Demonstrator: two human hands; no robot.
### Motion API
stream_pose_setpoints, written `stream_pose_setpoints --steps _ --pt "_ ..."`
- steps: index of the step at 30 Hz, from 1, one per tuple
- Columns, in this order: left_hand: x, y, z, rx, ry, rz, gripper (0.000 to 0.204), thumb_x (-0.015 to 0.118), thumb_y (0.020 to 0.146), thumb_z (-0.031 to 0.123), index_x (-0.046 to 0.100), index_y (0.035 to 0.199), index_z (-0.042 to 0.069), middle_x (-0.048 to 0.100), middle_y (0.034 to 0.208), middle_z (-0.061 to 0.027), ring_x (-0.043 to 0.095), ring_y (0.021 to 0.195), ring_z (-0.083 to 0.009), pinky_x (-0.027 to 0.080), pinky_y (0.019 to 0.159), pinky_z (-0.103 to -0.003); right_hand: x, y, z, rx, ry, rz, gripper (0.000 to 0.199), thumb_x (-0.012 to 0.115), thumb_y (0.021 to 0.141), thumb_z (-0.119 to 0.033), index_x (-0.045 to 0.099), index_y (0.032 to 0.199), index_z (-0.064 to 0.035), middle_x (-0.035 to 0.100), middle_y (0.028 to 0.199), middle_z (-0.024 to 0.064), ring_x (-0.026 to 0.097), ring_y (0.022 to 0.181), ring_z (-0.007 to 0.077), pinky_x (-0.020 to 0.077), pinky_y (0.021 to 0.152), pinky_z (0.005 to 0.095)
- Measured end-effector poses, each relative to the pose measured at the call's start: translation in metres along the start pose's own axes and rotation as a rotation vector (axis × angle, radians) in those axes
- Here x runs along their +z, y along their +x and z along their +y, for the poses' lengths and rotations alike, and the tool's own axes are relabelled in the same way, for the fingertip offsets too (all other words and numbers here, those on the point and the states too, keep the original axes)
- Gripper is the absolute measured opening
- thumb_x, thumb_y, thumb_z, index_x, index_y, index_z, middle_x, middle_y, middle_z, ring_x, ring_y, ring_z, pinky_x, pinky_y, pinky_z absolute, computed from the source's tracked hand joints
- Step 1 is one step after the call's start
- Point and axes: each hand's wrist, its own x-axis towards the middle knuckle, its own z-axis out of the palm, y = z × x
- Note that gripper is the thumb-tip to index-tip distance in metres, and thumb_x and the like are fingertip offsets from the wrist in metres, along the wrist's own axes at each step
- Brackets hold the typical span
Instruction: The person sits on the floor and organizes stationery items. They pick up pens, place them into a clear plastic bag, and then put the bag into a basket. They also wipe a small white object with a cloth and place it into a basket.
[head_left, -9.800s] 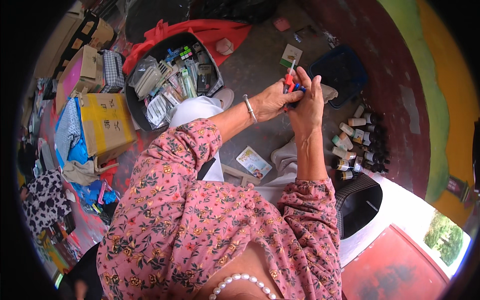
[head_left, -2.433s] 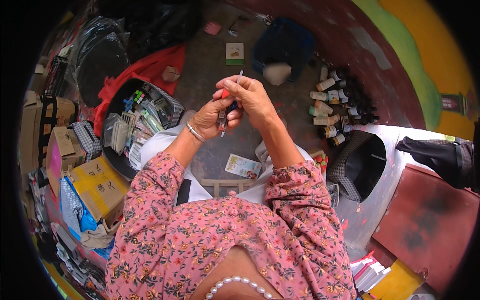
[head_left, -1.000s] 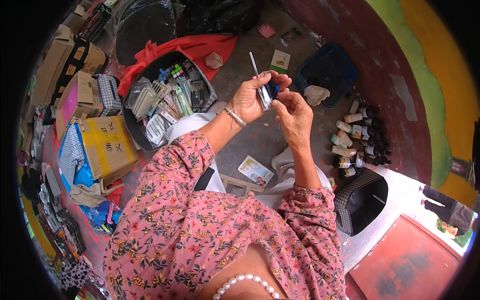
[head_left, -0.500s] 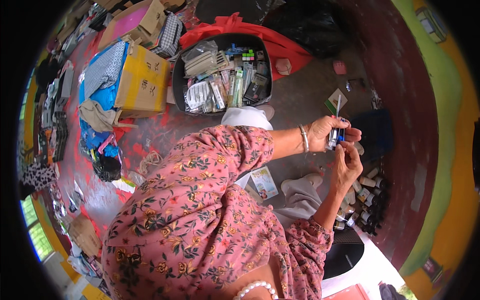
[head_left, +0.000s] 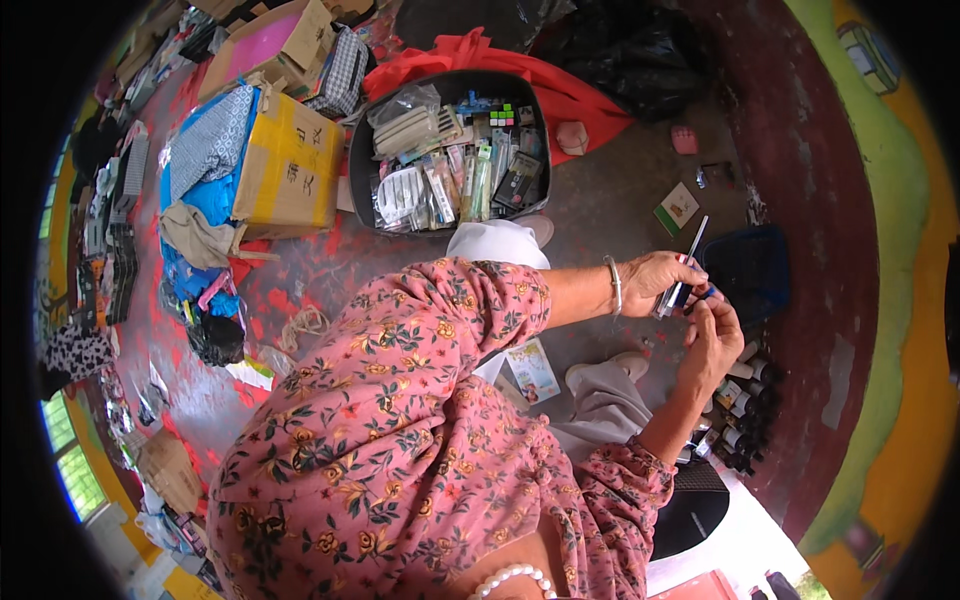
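My left hand (head_left: 652, 280), with a bracelet at the wrist, is closed around a bundle of slim pen-like pieces (head_left: 699, 237). One pale thin stick points up past the thumb, and clear and dark blue parts show below it. My right hand (head_left: 712, 345) is pinched close under the left fingers at the bundle's blue part. What its fingertips grip is too small to make out. Both hands are held in the air over the floor, to the right of my bent knees.
A black tub (head_left: 546, 165) of packaged goods stands ahead on red cloth (head_left: 590, 100). Left of it is a taped carton (head_left: 290, 165) heaped with clothes. Dark-capped bottles (head_left: 735, 400) and a dark blue basket (head_left: 770, 265) sit by the right wall; a booklet (head_left: 677, 208) lies beyond.
Both hands have shifted slightly right and down in view. The pale stick now tilts more to the right, and my right fingers have moved up closer against the left hand.
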Motion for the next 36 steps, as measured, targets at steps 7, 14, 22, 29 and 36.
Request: stream_pose_setpoints --steps 7,14,22,29,36 --pt "0.006 -0.008 -0.004 -0.031 -0.137 0.028 0.014 0.05 0.083 0.011 0.052 0.094 0.003 0.06 0.095 -0.0102 0.058 0.086 -0.0179 0.049 0.072 -0.032 0.01 0.0 0.006 -0.14 -0.24 0.057 0.009 0.058 0.079 -0.004 0.057 0.075 0.0036 0.055 0.064 0.0008 0.049 0.055 0.0046 0.0407 0.05 0.0169" --pt "-0.003 -0.001 -0.008 -0.066 -0.047 -0.004 0.012 0.052 0.082 0.012 0.057 0.084 0.001 0.06 0.081 -0.0092 0.06 0.078 -0.0193 0.051 0.071 -0.033 0.0 -0.003 0.003 -0.173 -0.305 0.042 0.016 0.055 0.082 -0.009 0.058 0.084 0.0061 0.058 0.066 0.0028 0.051 0.058 0.0057 0.0419 0.055 0.0176" --pt "0.004 -0.014 0.011 -0.296 0.051 -0.073 0.021 0.051 0.079 0.01 0.052 0.096 -0.001 0.059 0.075 -0.0081 0.059 0.067 -0.0153 0.051 0.059 -0.026 -0.025 0.017 -0.008 -0.187 0.068 0.175 0.023 0.052 0.084 -0.016 0.057 0.099 0.0 0.058 0.098 0.0055 0.053 0.085 0.0109 0.0407 0.071 0.0211" --pt "0.02 -0.018 -0.003 -0.378 0.246 -0.089 0.009 0.048 0.084 0.012 0.046 0.091 0.006 0.048 0.063 -0.0015 0.044 0.05 -0.0067 0.034 0.04 -0.017 -0.011 0.016 0.007 0.079 0.378 -0.018 0.029 0.049 0.081 -0.015 0.053 0.101 0.0055 0.06 0.092 0.0113 0.055 0.079 0.014 0.0451 0.068 0.0244" --pt "0.009 -0.02 -0.016 -0.45 0.281 -0.139 0.014 0.055 0.081 0.016 0.045 0.075 0.008 0.041 0.056 -0.0004 0.037 0.046 -0.0084 0.029 0.037 -0.019 -0.024 0.011 0.008 0.139 0.016 -0.333 0.021 0.048 0.078 -0.013 0.059 0.076 0.0038 0.06 0.07 0.0084 0.054 0.063 0.0116 0.0451 0.058 0.0235"
